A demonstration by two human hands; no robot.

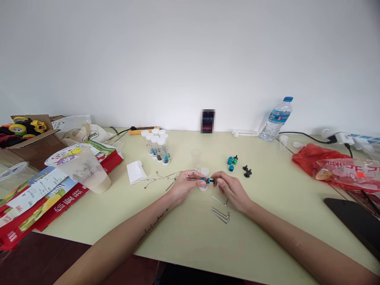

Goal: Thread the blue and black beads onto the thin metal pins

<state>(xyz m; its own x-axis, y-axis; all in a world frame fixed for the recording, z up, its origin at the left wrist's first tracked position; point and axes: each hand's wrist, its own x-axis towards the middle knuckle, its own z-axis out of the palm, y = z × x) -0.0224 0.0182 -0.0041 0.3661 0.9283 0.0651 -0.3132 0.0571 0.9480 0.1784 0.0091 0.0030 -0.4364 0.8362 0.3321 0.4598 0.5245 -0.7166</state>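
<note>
Over the middle of the table, my left hand (pixel 184 185) is closed on a small blue metal fitting (pixel 208 180), and thin metal rods (pixel 187 177) stick out between its fingers. My right hand (pixel 233 191) pinches the black screw-like end (pixel 211 181) of the same fitting from the other side. Behind the fingers are a white cap (pixel 204 171) and a clear tube (pixel 196 156). Several L-shaped metal keys (pixel 220 215) lie just below my right hand. To its upper right are blue fittings (pixel 230 168), a green fitting (pixel 235 159) and black screws (pixel 247 173).
Clear tubes with white caps (pixel 162 148) stand at the back left, near white paper (pixel 136 171) and scattered thin rods (pixel 148 180). A plastic cup (pixel 86 170) and cardboard box (pixel 35 146) are left. A water bottle (pixel 276 120), red bag (pixel 319 158) and dark tray-like object (pixel 353 221) are right.
</note>
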